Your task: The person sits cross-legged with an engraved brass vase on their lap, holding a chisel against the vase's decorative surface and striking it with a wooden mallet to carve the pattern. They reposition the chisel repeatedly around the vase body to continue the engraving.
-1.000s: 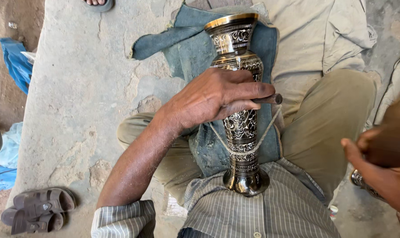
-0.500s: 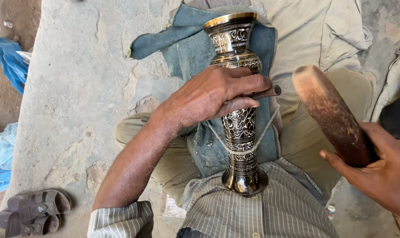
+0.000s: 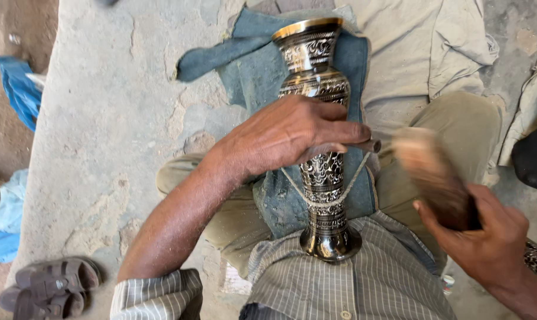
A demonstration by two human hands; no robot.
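Observation:
A tall engraved metal vase (image 3: 319, 65), dark with a brass rim, lies along my lap, its foot against my striped shirt. My left hand (image 3: 292, 133) lies over the vase's middle, gripping it together with a thin metal tool whose tip sticks out at the right. A string loops around the vase's lower stem. My right hand (image 3: 487, 237) grips a wooden mallet (image 3: 431, 175), blurred with motion, close to the right of the vase. A blue denim cloth (image 3: 251, 71) lies under the vase.
I sit on a cracked concrete floor (image 3: 108, 118). Beige cloth (image 3: 434, 47) is spread at the upper right. A pair of sandals (image 3: 49, 284) lies at the lower left, with blue fabric (image 3: 17, 89) along the left edge.
My right hand came in from the right edge holding the mallet and has swung it down and leftward toward the tool. My left hand and the vase stayed in place.

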